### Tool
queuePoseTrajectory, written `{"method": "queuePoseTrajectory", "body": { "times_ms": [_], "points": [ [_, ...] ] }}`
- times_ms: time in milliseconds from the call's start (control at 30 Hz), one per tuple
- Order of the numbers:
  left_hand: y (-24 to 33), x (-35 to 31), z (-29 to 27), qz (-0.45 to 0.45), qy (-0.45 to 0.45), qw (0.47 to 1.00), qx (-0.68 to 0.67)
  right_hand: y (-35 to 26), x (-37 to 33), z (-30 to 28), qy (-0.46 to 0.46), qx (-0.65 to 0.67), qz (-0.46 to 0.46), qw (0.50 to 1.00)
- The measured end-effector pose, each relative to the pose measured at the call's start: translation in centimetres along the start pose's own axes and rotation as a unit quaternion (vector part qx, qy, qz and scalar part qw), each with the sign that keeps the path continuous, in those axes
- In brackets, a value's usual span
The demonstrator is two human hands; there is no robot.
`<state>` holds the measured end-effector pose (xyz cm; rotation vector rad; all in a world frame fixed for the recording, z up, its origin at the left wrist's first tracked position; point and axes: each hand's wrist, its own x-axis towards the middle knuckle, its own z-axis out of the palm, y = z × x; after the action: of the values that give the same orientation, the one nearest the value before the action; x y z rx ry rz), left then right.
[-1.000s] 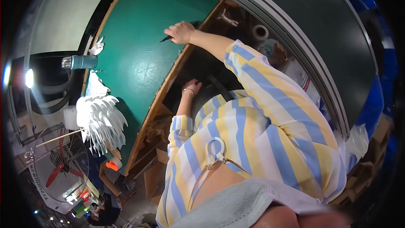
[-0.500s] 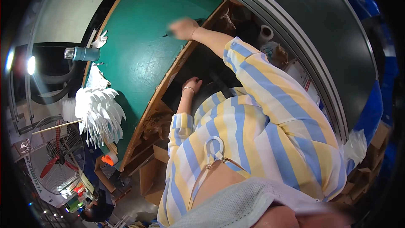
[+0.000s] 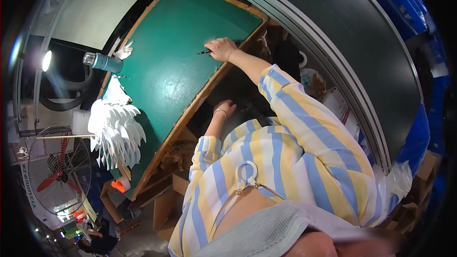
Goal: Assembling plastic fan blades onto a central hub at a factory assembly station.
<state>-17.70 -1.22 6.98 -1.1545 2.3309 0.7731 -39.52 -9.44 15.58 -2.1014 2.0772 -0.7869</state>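
Reaching far over the green-topped desk [image 3: 166,66], the right hand [image 3: 221,48] is closed on a dark pen-like tool [image 3: 205,52] near the wooden edge—a slip there could drop it off—while the left hand [image 3: 226,108], fingers loosely curled around nothing, rests below the desk.

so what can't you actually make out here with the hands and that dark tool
- Head view: the dark thin tool is too small to identify, mostly covered by the right hand.
- Head view: the left hand reaches into dark shadow under the green table; its fingers and any contents are hidden.
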Motion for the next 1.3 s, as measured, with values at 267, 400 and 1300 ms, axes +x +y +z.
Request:
{"method": "queuePoseTrajectory", "body": {
  "times_ms": [267,400,1300],
  "points": [
    [-0.2,0.4,-0.1,-0.007,0.012,1.0,-0.02,-0.4,0.4,-0.3,0.044,0.005,-0.039,0.998],
    [-1.3,-0.7,0.3,0.005,0.039,0.999,-0.007,-0.6,0.4,-0.1,0.077,0.006,-0.066,0.995],
    [-0.3,-1.2,0.5,-0.01,0.024,0.996,-0.087,-0.9,-0.4,-2.1,0.073,0.009,-0.105,0.992]
  ]
}}
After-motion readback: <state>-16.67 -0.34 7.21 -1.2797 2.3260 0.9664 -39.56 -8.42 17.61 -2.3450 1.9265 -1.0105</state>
